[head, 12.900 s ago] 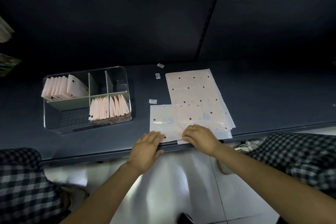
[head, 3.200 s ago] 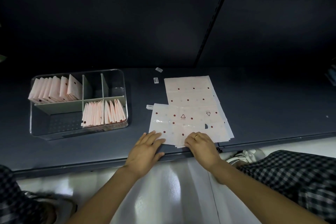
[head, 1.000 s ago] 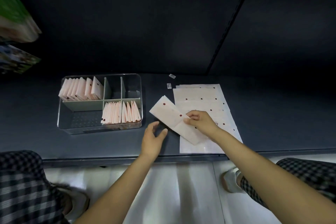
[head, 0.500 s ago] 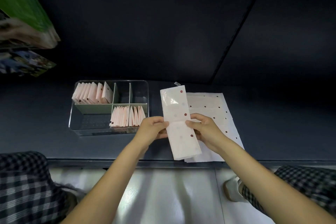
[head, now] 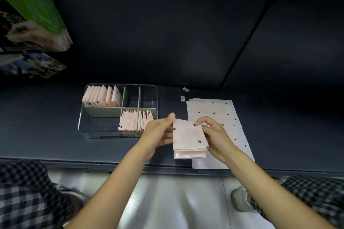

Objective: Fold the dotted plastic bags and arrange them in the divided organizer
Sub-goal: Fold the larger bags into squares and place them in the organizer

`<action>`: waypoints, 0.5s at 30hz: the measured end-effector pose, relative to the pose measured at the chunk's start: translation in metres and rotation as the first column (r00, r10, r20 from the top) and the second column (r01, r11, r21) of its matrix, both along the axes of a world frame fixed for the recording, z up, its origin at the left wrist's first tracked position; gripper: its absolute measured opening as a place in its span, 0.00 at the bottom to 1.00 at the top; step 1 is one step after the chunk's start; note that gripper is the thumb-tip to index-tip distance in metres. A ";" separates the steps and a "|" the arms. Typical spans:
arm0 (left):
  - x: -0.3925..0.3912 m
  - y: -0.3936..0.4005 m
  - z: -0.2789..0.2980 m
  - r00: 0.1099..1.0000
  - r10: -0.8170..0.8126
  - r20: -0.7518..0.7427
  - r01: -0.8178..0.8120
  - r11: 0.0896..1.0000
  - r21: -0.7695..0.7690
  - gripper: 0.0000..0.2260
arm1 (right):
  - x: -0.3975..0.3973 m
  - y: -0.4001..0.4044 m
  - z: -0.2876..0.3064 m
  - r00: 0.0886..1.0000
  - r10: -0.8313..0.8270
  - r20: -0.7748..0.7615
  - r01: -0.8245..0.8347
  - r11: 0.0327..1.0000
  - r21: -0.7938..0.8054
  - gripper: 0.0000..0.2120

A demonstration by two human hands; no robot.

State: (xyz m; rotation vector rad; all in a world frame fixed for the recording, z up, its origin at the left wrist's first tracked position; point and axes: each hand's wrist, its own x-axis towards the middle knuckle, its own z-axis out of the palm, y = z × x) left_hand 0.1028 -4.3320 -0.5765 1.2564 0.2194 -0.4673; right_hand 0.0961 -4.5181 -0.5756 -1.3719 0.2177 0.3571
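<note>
You hold a pale pink bag [head: 189, 136] with dark red dots. The organizer [head: 119, 135] is clear with grey-green dividers [head: 104, 112]. The shelf [head: 46, 117] is dark blue-grey. Your trousers [head: 22, 197] are black-and-white checked.

Left hand [head: 158, 134]: centre of frame, forearm bare, entering from lower left; fingers extended upward, thumb and fingers pinching the left edge of the folded bag [head: 189, 138]. Right hand [head: 216, 135]: just right of centre, forearm bare, entering from lower right; fingers curled, thumb and forefinger pinching the bag's upper right corner.
</note>
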 end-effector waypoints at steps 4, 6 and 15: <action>0.001 -0.003 -0.002 0.992 0.125 0.006 -0.124 0.983 0.135 0.08 | 0.002 0.004 0.003 0.996 0.062 0.067 -0.054 0.992 -0.115 0.17; 0.001 0.000 -0.001 0.980 0.141 0.138 -0.170 0.960 0.222 0.09 | 0.004 0.006 0.005 0.991 0.080 0.104 -0.064 0.986 -0.154 0.16; 0.002 0.009 0.009 0.873 -0.137 0.468 -0.098 0.890 0.445 0.08 | 0.013 0.016 0.022 0.896 0.406 0.181 -0.254 0.802 -0.541 0.14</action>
